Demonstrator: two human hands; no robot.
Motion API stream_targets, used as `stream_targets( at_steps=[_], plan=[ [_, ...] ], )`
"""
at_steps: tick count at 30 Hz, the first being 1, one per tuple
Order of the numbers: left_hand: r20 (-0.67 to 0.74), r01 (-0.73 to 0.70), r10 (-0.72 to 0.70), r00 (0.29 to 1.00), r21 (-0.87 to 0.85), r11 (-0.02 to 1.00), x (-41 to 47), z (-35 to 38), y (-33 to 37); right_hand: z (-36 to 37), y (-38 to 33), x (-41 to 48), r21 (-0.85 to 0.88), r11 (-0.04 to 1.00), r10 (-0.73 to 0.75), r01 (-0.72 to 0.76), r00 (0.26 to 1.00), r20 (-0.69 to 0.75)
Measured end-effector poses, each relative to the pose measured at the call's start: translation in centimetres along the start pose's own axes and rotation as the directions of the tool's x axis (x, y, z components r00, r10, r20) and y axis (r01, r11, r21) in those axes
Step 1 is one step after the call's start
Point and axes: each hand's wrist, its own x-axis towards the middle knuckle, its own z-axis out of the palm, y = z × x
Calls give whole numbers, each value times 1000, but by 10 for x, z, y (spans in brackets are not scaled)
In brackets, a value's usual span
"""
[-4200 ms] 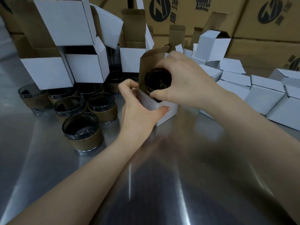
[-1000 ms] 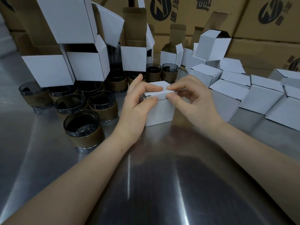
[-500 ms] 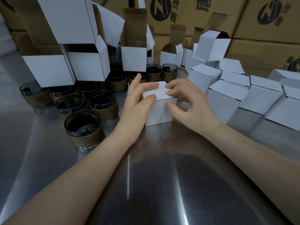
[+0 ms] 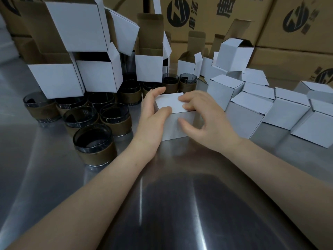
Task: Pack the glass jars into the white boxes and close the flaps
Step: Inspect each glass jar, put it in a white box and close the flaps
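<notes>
A small white box stands on the steel table at the centre, its top flap down. My left hand grips its left side, thumb on the top edge. My right hand holds it from the right, fingers curled on the lid and thumb on the front face. Several dark glass jars with brown bands stand to the left. The jar inside the box is hidden.
Open white boxes are stacked over the jars at the back left. Closed white boxes lie in rows at the right. Large brown cartons line the back wall.
Four seconds ago my right hand lowered a jar into the open box. Since then the flap came down; over the last second both hands shifted slightly on the closed box.
</notes>
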Motion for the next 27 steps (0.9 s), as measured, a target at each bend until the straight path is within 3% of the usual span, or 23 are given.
stream_targets(
  at_steps=[5,12,17,22,27],
  plan=[
    [-59,11,-14,998,-58,998,0,-2,-6,2,-7,7,-274,962,55,-11,987,152],
    [-155,82,-81,985,-1,997,1,0,-7,-2,-9,20,-511,858,149,-57,979,141],
    [-128,50,-33,991,135,990,2,1,-14,-6,3,25,-697,704,287,-140,953,99],
    [-84,35,-18,996,203,979,1,1,-15,-11,12,26,-793,588,352,-163,933,70],
    [-52,30,-19,998,225,974,-2,3,-14,-15,19,27,-823,534,387,-194,922,34]
  ],
)
